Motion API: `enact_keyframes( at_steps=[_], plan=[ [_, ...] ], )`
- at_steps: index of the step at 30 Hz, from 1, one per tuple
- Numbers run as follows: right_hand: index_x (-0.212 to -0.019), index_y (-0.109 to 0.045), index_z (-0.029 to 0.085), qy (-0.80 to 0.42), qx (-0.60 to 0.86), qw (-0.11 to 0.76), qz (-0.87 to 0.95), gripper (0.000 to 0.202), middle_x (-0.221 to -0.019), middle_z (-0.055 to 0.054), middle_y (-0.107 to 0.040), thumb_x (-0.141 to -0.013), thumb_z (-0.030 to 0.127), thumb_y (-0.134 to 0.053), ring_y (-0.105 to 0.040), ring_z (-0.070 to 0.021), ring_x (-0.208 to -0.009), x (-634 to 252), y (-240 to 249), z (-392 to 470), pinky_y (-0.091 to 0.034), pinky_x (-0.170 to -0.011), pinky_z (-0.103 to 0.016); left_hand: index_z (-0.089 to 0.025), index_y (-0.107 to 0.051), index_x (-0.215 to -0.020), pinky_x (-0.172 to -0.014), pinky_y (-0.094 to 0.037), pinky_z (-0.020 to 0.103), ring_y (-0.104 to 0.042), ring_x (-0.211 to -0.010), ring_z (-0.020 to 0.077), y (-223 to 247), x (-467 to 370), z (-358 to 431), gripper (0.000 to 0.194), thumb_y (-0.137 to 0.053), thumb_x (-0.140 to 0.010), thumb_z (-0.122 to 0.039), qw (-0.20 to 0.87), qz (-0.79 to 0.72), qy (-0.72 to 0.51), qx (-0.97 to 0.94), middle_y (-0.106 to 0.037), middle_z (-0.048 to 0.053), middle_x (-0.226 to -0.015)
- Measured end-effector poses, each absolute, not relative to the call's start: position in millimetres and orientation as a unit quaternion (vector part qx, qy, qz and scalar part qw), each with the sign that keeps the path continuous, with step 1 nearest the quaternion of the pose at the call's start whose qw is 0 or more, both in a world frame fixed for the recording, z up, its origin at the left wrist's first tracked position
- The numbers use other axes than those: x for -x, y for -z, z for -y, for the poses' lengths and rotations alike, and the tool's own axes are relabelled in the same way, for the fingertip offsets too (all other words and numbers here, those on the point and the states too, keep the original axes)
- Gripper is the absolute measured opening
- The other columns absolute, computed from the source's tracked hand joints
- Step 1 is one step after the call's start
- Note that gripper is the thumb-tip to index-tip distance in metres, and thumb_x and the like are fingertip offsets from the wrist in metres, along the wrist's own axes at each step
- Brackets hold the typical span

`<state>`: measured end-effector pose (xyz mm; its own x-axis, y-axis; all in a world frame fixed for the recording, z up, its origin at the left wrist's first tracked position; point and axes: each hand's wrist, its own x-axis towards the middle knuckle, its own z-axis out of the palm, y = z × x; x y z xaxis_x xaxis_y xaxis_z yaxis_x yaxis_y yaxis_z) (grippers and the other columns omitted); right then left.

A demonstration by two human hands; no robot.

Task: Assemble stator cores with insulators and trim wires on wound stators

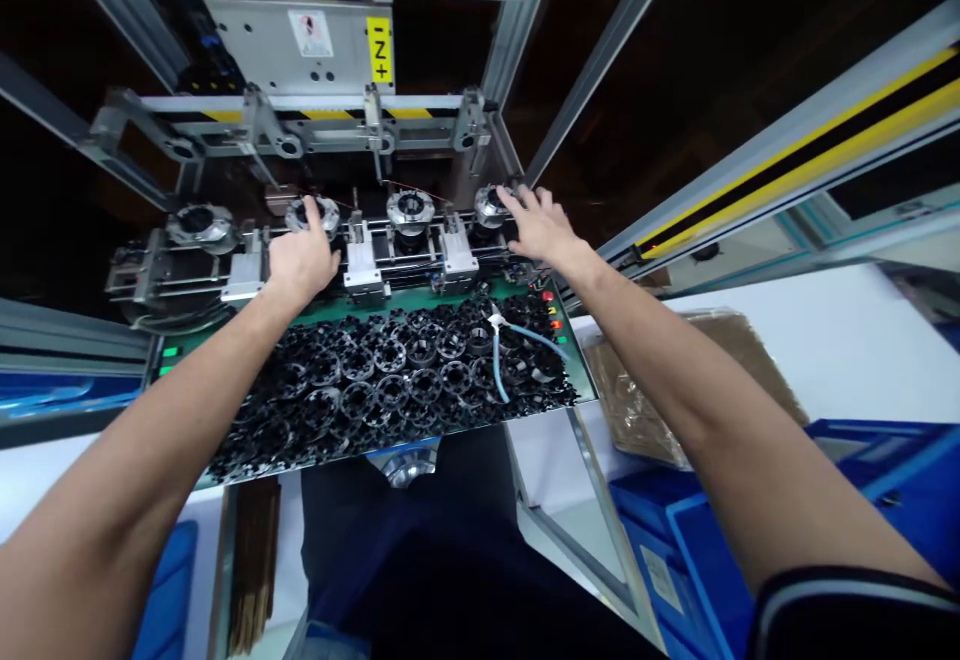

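Note:
My left hand is over the second round metal holder from the left, its index finger stretched onto the top and the other fingers partly curled. Nothing shows in its grasp. At the right end of the row, my right hand has its fingers spread, with a fingertip on the rightmost round holder. Between the hands sits another round holder with a dark centre. The leftmost holder is beside my left hand. Thin reddish wire runs near the holders.
Many black ring-shaped parts cover the green-edged bench before me. Blue-handled pliers lie on them. Coloured buttons line the right edge. Metal arms hang behind the holders. Blue bins stand lower right.

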<state>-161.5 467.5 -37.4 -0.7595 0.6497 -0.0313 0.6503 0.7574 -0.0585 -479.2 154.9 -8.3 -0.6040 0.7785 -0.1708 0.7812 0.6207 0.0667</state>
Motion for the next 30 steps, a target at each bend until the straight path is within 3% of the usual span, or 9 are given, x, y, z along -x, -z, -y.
enact_keyframes(
  at_steps=[3,6,11,13,17,21,23,26,30],
  plan=[
    [-0.201,-0.028,0.029,0.031,-0.354,0.003,-0.935,0.118,-0.204,-0.024,-0.031,-0.099,0.031,-0.088,-0.034,-0.0637,-0.180,161,56,-471,-0.042,-0.139,-0.088,0.006,0.006,-0.195,-0.108,-0.065,0.063,-0.086,-0.127,0.0535,24,491,-151,0.114,-0.057,-0.120,-0.052,0.038,-0.902,0.078,-0.423,-0.084,0.041,-0.130],
    [-0.201,-0.029,0.031,0.027,-0.366,-0.012,-0.930,0.111,-0.203,-0.025,-0.031,-0.103,0.022,-0.081,-0.033,-0.0638,-0.181,165,65,-470,-0.039,-0.138,-0.091,0.009,0.004,-0.194,-0.107,-0.066,0.064,-0.087,-0.125,0.0565,36,505,-147,0.120,-0.063,-0.115,-0.051,0.035,-0.894,0.091,-0.436,-0.084,0.043,-0.129],
    [-0.197,-0.041,0.024,0.048,-0.381,-0.030,-0.923,0.103,-0.198,-0.031,-0.039,-0.104,0.015,-0.083,-0.046,-0.0610,-0.174,174,46,-457,-0.043,-0.135,-0.090,0.021,-0.031,-0.185,-0.125,-0.061,0.053,-0.092,-0.118,0.0364,23,514,-150,0.146,-0.078,-0.098,-0.086,0.036,-0.848,-0.122,-0.515,-0.090,0.028,-0.117],
    [-0.193,-0.047,0.021,0.064,-0.373,-0.047,-0.925,0.100,-0.197,-0.029,-0.042,-0.102,0.013,-0.088,-0.044,-0.0558,-0.177,168,29,-450,-0.043,-0.139,-0.083,0.019,-0.032,-0.186,-0.122,-0.063,0.047,-0.091,-0.115,0.0304,2,507,-140,0.132,-0.076,-0.106,-0.076,0.075,-0.817,-0.127,-0.557,-0.092,0.022,-0.115],
    [-0.176,-0.064,0.022,0.100,-0.375,-0.142,-0.911,0.068,-0.188,-0.018,-0.056,-0.114,0.038,-0.087,-0.058,-0.0418,-0.169,108,15,-419,-0.051,-0.140,-0.072,-0.011,-0.014,-0.200,-0.118,-0.065,0.039,-0.087,-0.124,0.0221,-32,490,-49,0.097,-0.065,-0.122,-0.038,0.111,-0.805,-0.131,-0.567,-0.089,0.013,-0.149],
    [-0.153,-0.075,0.023,0.176,-0.413,-0.207,-0.869,0.054,-0.168,-0.023,-0.071,-0.116,0.062,-0.074,-0.068,-0.0384,-0.158,4,63,-365,-0.056,-0.135,-0.065,-0.018,-0.041,-0.189,-0.130,-0.062,0.041,-0.082,-0.133,0.0189,-17,488,131,0.079,-0.068,-0.121,-0.046,0.028,-0.865,-0.253,-0.432,-0.086,0.006,-0.154],
    [-0.132,-0.079,0.031,0.222,-0.426,-0.201,-0.854,0.052,-0.145,-0.030,-0.079,-0.107,0.074,-0.067,-0.077,-0.0430,-0.141,-40,101,-338,-0.064,-0.110,-0.066,-0.011,-0.066,-0.165,-0.123,-0.066,0.046,-0.080,-0.132,0.0243,3,486,220,0.060,-0.062,-0.121,-0.051,0.022,-0.908,-0.219,-0.356,-0.085,0.012,-0.145],
    [-0.113,-0.078,0.043,0.254,-0.437,-0.193,-0.841,0.051,-0.112,-0.025,-0.079,-0.087,0.084,-0.060,-0.081,-0.0522,-0.114,-79,148,-310,-0.059,-0.088,-0.076,-0.012,-0.080,-0.133,-0.104,-0.070,0.046,-0.078,-0.118,0.0279,37,476,309,0.048,-0.074,-0.115,-0.057,0.073,-0.940,-0.160,-0.292,-0.082,0.013,-0.126],
    [-0.112,-0.084,0.051,0.233,-0.443,-0.194,-0.844,0.056,-0.093,-0.027,-0.072,-0.079,0.084,-0.053,-0.079,-0.0622,-0.100,-87,169,-293,-0.048,-0.077,-0.081,-0.017,-0.080,-0.137,-0.109,-0.069,0.050,-0.078,-0.121,0.0281,77,463,342,0.040,-0.087,-0.112,-0.047,0.123,-0.951,-0.124,-0.253,-0.079,0.011,-0.132]
  ],
)
